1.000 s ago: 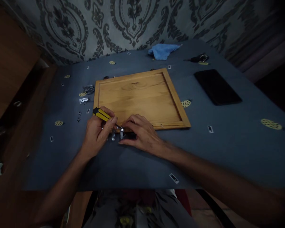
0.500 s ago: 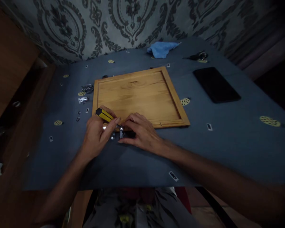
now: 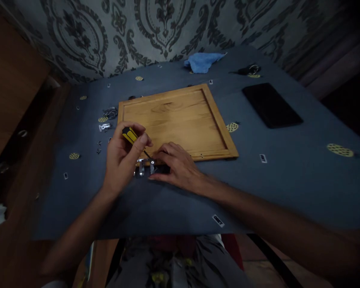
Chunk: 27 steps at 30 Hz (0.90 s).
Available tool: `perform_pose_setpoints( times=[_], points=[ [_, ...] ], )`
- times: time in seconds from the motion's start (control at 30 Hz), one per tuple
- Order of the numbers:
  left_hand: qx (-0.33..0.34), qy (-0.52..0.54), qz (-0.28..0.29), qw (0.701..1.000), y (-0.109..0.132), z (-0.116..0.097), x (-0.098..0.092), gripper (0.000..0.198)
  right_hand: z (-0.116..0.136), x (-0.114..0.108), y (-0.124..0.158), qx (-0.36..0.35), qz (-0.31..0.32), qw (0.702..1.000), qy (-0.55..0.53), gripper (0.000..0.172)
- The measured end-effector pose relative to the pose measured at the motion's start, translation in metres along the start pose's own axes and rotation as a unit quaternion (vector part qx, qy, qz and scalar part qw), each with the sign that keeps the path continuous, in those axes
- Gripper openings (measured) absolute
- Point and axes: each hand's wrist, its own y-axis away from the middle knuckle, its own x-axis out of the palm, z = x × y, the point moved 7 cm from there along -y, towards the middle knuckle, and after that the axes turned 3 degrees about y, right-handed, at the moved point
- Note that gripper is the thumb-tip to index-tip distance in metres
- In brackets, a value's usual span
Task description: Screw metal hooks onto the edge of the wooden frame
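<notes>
My left hand (image 3: 117, 162) is closed around a yellow and black screwdriver (image 3: 129, 135). The thin shaft slants down to a screw on a shiny metal hinge (image 3: 152, 167) at the near edge of a framed wooden panel (image 3: 180, 116). Thumb and fingers of my right hand (image 3: 177, 165) pinch the hinge from its right side and rest against the panel's edge. Other curved metal hinge parts show just left of the screwdriver tip, partly behind my left hand.
Loose screws (image 3: 99, 151), a metal plate (image 3: 105, 127) and more metal hardware (image 3: 110, 112) lie left of the panel. A black tablet-like slab (image 3: 271, 105) lies to the right. Behind are a blue cloth (image 3: 203, 63) and a dark tool (image 3: 249, 69) on the tablecloth (image 3: 288, 180).
My left hand has lifted and its fingers have opened a little around the screwdriver handle, uncovering more of the shaft and the metal parts. My right hand stays in place.
</notes>
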Motion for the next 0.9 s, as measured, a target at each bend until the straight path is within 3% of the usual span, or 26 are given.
perform_pose_setpoints(
  times=[0.33,0.57,0.9],
  points=[
    [-0.020,0.169,-0.037,0.985,-0.018,-0.004,0.028,0.059,0.000,0.001,-0.001,0.009,0.009,1.000,-0.001,0.061],
    [-0.006,0.158,-0.050,0.986,-0.015,-0.005,0.032,0.062,0.000,0.001,-0.001,-0.001,-0.001,1.000,0.004,0.063],
    [-0.021,0.162,-0.017,0.986,-0.016,-0.003,0.034,0.066,0.001,0.001,-0.001,0.001,0.008,1.000,-0.004,0.061]
  ],
)
